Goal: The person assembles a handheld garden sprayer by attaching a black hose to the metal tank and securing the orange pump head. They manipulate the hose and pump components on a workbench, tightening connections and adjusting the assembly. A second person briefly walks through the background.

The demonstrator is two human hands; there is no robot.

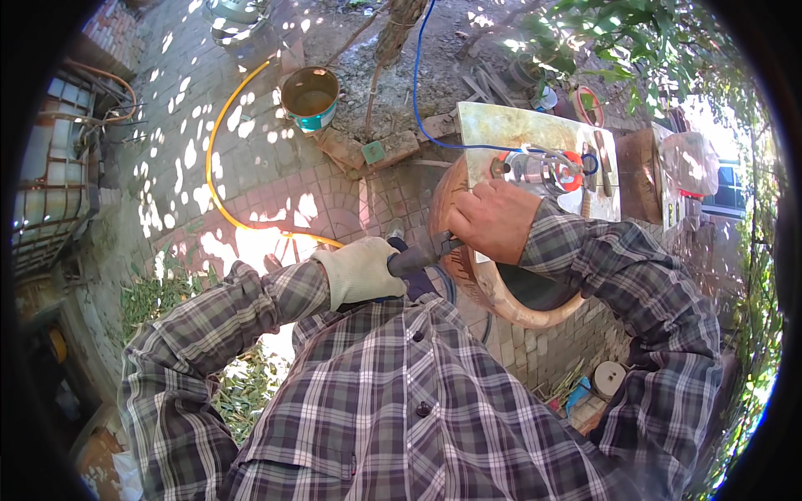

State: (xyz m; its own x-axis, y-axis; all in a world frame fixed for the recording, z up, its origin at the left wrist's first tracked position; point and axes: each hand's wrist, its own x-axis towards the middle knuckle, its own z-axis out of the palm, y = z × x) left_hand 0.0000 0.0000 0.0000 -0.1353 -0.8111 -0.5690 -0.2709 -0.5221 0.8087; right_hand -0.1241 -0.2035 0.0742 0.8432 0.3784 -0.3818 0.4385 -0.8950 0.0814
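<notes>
In a pale knit work glove, my left hand [361,269] is closed round the body of a dark grey handheld power tool [413,256] in front of my waist. The tool points right, toward a curved wooden piece [535,312] with a dark hollow. My bare right hand [494,219] is curled at the tool's front end, its fingertips bent down by the dark tip. What those fingers pinch is hidden under the hand. Just beyond it, a metal and clear cup-like device [535,169] with orange-red parts lies on a pale, stained board [535,127].
A blue hose [417,75] runs down to the board. A yellow hose [210,159] curves over the paving on the left. A teal-banded bucket [314,118] stands by loose bricks [393,151]. Caged tank bars [58,159] rise at far left; leafy branches [622,42] hang at upper right.
</notes>
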